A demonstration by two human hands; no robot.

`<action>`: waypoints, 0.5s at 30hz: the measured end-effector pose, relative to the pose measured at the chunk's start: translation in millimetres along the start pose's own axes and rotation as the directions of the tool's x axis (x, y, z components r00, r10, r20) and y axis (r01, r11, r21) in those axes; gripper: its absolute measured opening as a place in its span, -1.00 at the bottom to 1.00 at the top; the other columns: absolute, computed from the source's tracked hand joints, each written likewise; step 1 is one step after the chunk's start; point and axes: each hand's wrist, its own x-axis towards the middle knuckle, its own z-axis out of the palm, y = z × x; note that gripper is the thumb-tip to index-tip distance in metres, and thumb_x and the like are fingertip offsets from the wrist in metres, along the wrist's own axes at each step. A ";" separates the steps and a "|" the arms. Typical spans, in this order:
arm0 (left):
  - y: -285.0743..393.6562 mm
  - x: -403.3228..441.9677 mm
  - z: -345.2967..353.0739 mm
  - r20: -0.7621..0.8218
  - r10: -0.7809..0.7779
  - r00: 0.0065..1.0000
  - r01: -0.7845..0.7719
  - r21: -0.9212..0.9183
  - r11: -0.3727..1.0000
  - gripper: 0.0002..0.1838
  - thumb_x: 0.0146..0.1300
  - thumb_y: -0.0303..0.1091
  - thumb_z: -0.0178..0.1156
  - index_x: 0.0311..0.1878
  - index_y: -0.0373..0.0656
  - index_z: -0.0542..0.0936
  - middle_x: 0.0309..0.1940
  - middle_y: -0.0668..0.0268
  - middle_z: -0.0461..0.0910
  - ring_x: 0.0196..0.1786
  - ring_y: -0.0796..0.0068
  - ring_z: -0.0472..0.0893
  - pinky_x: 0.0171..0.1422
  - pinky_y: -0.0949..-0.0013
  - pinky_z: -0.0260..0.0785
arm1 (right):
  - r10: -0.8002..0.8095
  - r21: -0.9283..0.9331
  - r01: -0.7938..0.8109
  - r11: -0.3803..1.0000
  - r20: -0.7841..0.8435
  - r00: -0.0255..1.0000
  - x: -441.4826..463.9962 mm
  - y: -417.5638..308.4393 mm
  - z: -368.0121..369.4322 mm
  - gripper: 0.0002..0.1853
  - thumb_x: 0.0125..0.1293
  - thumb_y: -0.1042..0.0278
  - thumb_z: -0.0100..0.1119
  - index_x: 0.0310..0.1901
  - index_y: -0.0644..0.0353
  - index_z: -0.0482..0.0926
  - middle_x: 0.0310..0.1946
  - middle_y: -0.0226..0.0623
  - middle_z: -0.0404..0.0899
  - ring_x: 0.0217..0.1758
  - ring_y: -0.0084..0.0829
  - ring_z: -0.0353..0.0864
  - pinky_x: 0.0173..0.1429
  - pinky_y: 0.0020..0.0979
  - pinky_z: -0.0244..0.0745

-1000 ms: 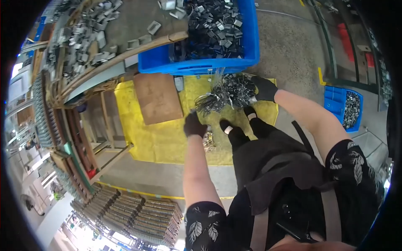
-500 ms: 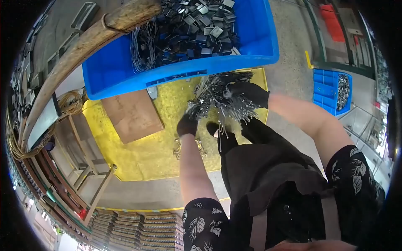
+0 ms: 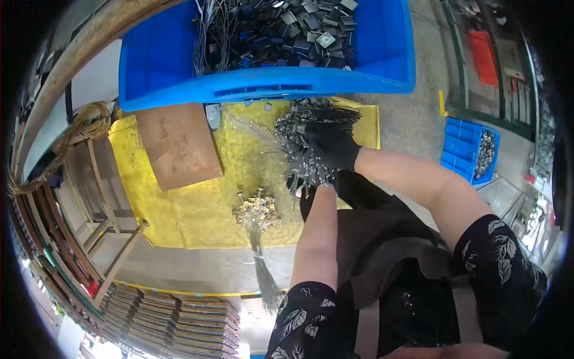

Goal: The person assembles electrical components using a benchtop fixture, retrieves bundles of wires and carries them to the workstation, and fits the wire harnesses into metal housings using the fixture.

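My right hand (image 3: 333, 145), in a black glove, is closed on a large bundle of thin metal wires (image 3: 293, 128) with shiny tips, just below the near wall of the big blue bin. Loose wire ends fan out to the left and downward. My left forearm (image 3: 317, 233) reaches up under the drooping wire ends, which hide the left hand and its fingers. A second wire bundle (image 3: 257, 218), with brassy ends at its top, lies lower left on a yellow mat (image 3: 191, 218).
The blue bin (image 3: 263, 84) holds dark metal pieces (image 3: 287, 36) and looped wires. A brown board (image 3: 179, 146) lies on the mat. A wooden pole (image 3: 78, 60) and frame (image 3: 113, 203) stand left. A smaller blue crate (image 3: 460, 146) sits right, stacked strips (image 3: 197, 326) lower left.
My left hand has moved right, from the bundle's left side to beneath its hanging ends, uncovering the second bundle. My right hand has shifted left and slightly down. The view has shifted.
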 end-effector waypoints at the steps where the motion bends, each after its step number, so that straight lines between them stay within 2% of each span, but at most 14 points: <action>1: -28.0 34.1 54.0 -0.132 0.072 0.989 -0.085 -0.093 0.992 -0.53 0.38 -0.28 -0.09 0.34 -0.13 0.32 0.37 0.10 0.23 0.42 0.24 0.21 0.49 0.22 0.05 | -0.058 -0.029 0.056 0.998 -0.087 0.994 0.0 6.4 10.0 -0.47 0.18 0.56 -0.09 0.23 0.09 0.43 0.02 -0.02 0.50 0.04 -0.02 0.49 0.10 -0.15 0.41; 2: -55.4 68.5 105.2 -0.267 0.127 0.955 -0.176 -0.169 0.970 -0.49 0.39 -0.27 -0.12 0.40 -0.07 0.23 0.41 0.10 0.15 0.45 0.20 0.18 0.48 0.18 0.06 | -0.149 -0.045 0.143 0.989 -0.196 0.969 0.1 21.5 24.5 -0.52 0.28 0.50 -0.06 0.25 0.06 0.41 0.01 -0.15 0.53 -0.06 -0.18 0.54 0.01 -0.25 0.46; 3: -83.5 105.6 148.3 -0.399 0.163 0.902 -0.270 -0.227 0.936 -0.45 0.40 -0.25 -0.15 0.46 -0.02 0.14 0.46 0.10 0.08 0.47 0.17 0.14 0.48 0.15 0.07 | -0.159 -0.047 0.153 0.987 -0.188 0.969 5.2 34.9 39.0 -0.52 0.28 0.50 -0.06 0.25 0.06 0.41 0.01 -0.15 0.53 -0.06 -0.18 0.54 0.01 -0.25 0.46; 4: -83.5 109.9 152.7 -0.406 0.156 0.900 -0.268 -0.236 0.934 -0.45 0.40 -0.25 -0.15 0.46 -0.02 0.14 0.46 0.10 0.08 0.47 0.17 0.14 0.48 0.15 0.07 | -0.114 0.171 0.124 0.977 -0.069 0.991 12.5 47.7 52.4 -0.60 0.32 0.44 -0.02 0.20 0.08 0.45 -0.06 -0.22 0.55 -0.15 -0.31 0.53 -0.05 -0.32 0.47; 5: -83.7 112.3 155.4 -0.303 0.221 0.927 -0.193 0.120 0.974 -0.47 0.39 -0.24 -0.13 0.42 -0.04 0.20 0.42 0.08 0.15 0.44 0.16 0.19 0.46 0.14 0.10 | -0.090 0.378 0.061 0.924 0.061 0.994 18.4 54.0 60.0 -0.68 0.37 0.37 0.02 0.14 0.09 0.48 -0.13 -0.30 0.58 -0.23 -0.44 0.52 -0.12 -0.40 0.48; 6: -78.8 106.4 149.2 -0.178 0.238 0.955 -0.131 0.468 0.874 -0.48 0.37 -0.23 -0.11 0.39 -0.07 0.27 0.39 0.06 0.22 0.41 0.15 0.24 0.44 0.14 0.13 | -0.097 0.379 0.063 0.923 0.069 0.993 23.3 50.9 58.1 -0.68 0.37 0.37 0.02 0.14 0.09 0.48 -0.13 -0.30 0.58 -0.23 -0.44 0.52 -0.12 -0.40 0.48; 7: -71.7 101.3 144.1 -0.180 0.232 0.956 -0.127 0.461 0.878 -0.48 0.37 -0.23 -0.11 0.39 -0.07 0.27 0.39 0.06 0.22 0.41 0.15 0.24 0.44 0.14 0.13 | -0.127 0.349 0.065 0.935 0.159 0.979 27.8 48.9 55.2 -0.67 0.31 0.35 0.06 0.11 0.10 0.48 -0.15 -0.26 0.59 -0.22 -0.38 0.53 -0.11 -0.36 0.47; 9: -27.2 63.9 94.3 -0.104 0.059 0.993 -0.052 0.067 0.996 -0.60 0.39 -0.21 -0.09 0.14 -0.21 0.53 0.14 0.13 0.53 0.24 0.19 0.46 0.39 0.16 0.18 | -0.173 0.285 0.075 0.956 0.335 0.926 40.0 35.6 37.3 -0.63 0.19 0.29 0.14 0.05 0.13 0.49 -0.19 -0.19 0.60 -0.21 -0.26 0.57 -0.11 -0.27 0.47; 10: -38.1 88.8 121.3 -0.101 0.056 0.993 -0.050 0.062 0.997 -0.60 0.39 -0.21 -0.09 0.14 -0.21 0.53 0.14 0.13 0.53 0.24 0.19 0.46 0.39 0.16 0.18 | -0.186 0.254 0.082 0.964 0.419 0.888 45.2 28.3 28.5 -0.61 0.13 0.26 0.18 0.02 0.14 0.49 -0.21 -0.15 0.60 -0.20 -0.20 0.58 -0.11 -0.23 0.47; 12: -74.9 154.1 196.6 -0.373 0.267 0.889 -0.109 0.392 0.913 -0.59 0.39 -0.12 -0.10 0.09 -0.13 0.58 0.11 0.09 0.54 0.24 0.14 0.46 0.37 0.12 0.20 | -0.205 0.198 0.109 0.974 0.572 0.794 54.6 17.8 21.8 -0.56 0.02 0.20 0.26 -0.04 0.16 0.50 -0.25 -0.07 0.61 -0.18 -0.08 0.62 -0.11 -0.14 0.47; 13: -64.6 135.3 176.8 -0.372 0.266 0.889 -0.109 0.393 0.913 -0.59 0.39 -0.12 -0.10 0.09 -0.13 0.58 0.11 0.09 0.54 0.24 0.14 0.46 0.37 0.12 0.20 | -0.205 0.199 0.107 0.974 0.572 0.794 56.9 15.6 25.2 -0.56 0.02 0.20 0.26 -0.04 0.16 0.50 -0.25 -0.07 0.61 -0.18 -0.08 0.62 -0.11 -0.14 0.47; 14: -40.4 96.3 133.6 -0.351 0.152 0.924 -0.133 0.077 0.988 -0.60 0.38 -0.11 -0.09 0.08 -0.11 0.59 0.11 0.09 0.54 0.24 0.14 0.46 0.37 0.12 0.20 | -0.234 0.183 0.154 0.971 0.593 0.770 58.9 14.4 28.5 -0.62 0.01 0.21 0.24 -0.10 0.15 0.54 -0.26 -0.07 0.61 -0.17 -0.07 0.61 -0.12 -0.14 0.47; 15: -25.0 73.6 109.2 -0.294 0.051 0.954 -0.128 -0.249 0.960 -0.61 0.37 -0.11 -0.08 0.07 -0.08 0.60 0.12 0.10 0.54 0.23 0.14 0.46 0.37 0.12 0.20 | -0.260 0.165 0.202 0.965 0.615 0.744 59.5 15.6 30.2 -0.67 0.01 0.22 0.22 -0.17 0.13 0.58 -0.26 -0.07 0.61 -0.16 -0.05 0.60 -0.12 -0.14 0.47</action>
